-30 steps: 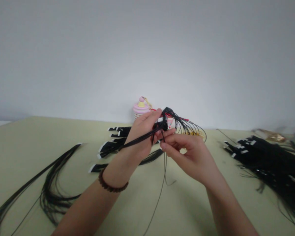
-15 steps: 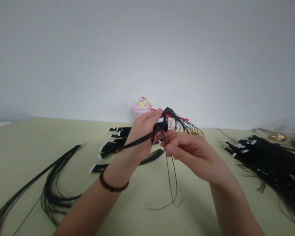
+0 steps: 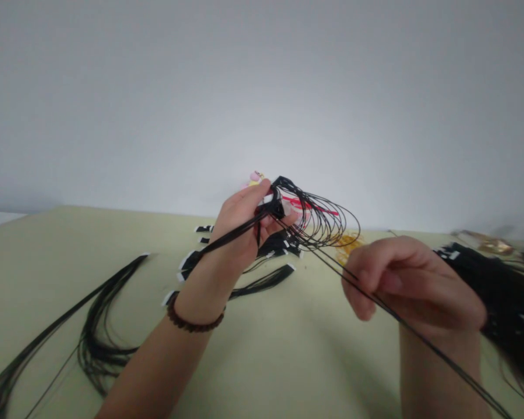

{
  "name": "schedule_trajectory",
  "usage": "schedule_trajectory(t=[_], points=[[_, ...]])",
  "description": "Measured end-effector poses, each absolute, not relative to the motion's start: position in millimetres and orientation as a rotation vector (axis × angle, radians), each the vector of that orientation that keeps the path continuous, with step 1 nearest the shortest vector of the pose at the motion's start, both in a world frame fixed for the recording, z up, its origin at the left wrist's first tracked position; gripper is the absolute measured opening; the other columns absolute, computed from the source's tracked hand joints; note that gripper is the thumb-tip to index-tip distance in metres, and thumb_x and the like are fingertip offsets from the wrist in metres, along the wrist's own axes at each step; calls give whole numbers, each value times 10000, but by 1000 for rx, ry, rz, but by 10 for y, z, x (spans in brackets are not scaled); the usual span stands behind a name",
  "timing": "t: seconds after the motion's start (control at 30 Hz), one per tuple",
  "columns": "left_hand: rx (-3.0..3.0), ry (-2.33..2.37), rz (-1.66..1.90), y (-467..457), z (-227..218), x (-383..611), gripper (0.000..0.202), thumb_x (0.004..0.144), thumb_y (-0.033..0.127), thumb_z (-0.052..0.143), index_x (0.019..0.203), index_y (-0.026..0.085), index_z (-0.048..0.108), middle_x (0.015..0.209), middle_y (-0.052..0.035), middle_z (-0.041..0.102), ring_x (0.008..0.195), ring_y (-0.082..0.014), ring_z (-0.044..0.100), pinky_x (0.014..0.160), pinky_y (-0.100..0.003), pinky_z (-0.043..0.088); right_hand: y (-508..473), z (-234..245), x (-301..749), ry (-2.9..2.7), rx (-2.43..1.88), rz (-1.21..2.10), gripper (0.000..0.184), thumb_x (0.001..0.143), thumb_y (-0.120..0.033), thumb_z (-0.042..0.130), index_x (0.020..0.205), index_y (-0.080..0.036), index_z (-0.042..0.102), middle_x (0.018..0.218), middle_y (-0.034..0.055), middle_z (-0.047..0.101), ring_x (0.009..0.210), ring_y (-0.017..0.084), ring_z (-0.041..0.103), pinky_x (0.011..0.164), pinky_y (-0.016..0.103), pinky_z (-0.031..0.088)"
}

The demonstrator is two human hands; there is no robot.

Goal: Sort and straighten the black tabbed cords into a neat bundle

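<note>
Near the middle of the view, my left hand (image 3: 244,224) is closed around a bundle of thin black cords (image 3: 274,206) with a bit of white on it. Loops of the cord (image 3: 332,224) fan out to the right of its fingers, and a thicker strand bunch (image 3: 233,235) trails back over the wrist. Lower on the right, my right hand (image 3: 406,285) pinches a pair of black cord strands (image 3: 327,259). These run taut from the bundle, past the fingers, toward the bottom right corner.
Black cord bundles with white ends lie on the pale table (image 3: 262,361): a curved bundle (image 3: 98,326) at left, others (image 3: 271,279) behind my left arm, and a large pile (image 3: 502,291) at right. Yellow bands (image 3: 347,247) and a pink-and-yellow trinket (image 3: 256,177) sit toward the wall.
My right hand has moved away to the right and toward me, drawing the two hanging strands out straight. My left hand has shifted slightly left and up with the bundle.
</note>
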State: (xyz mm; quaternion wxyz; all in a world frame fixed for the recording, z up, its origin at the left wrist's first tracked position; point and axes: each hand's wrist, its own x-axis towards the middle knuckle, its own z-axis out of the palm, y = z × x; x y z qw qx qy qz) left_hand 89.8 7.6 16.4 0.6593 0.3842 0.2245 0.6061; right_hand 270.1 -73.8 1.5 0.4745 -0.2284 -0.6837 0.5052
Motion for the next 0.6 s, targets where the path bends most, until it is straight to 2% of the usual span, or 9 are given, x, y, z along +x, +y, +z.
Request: schedule_trajectory(t=[0.17,0.33,0.4,0.5,0.6], points=[[875,458,1403,147,136,847,192,849,265,545,712,131,532,518,39,544,316,3,417,558,-184,571,-753,-5,2819,-1715,-468,1189,131,797,-226,634,902,-269,700,705,7,674,600,112,611,525,219,477],[851,395,1462,178,116,841,206,860,205,511,669,128,504,486,53,519,306,16,371,590,-218,582,-762,7,2837,-1757,-686,848,180,747,-124,681,841,-273,716,699,-13,682,611,83,608,540,163,494],[848,416,1446,168,139,850,225,874,200,480,665,123,508,499,28,546,315,5,415,522,-165,553,-761,1,2787,-1754,-816,653,166,715,-119,709,805,-258,727,705,-9,700,623,90,630,563,164,512],[853,478,1391,145,179,856,237,886,224,460,681,121,520,533,-16,588,363,-32,519,372,-77,433,-700,-48,2696,-1692,-989,347,180,695,-138,732,827,-259,736,769,-5,725,689,112,659,644,203,534],[858,504,1368,138,185,845,225,888,242,465,709,121,528,548,-30,603,384,-46,552,320,-57,371,-602,-101,2660,-1554,-951,171,185,727,-162,713,865,-284,734,785,-13,720,684,112,644,624,231,521]])
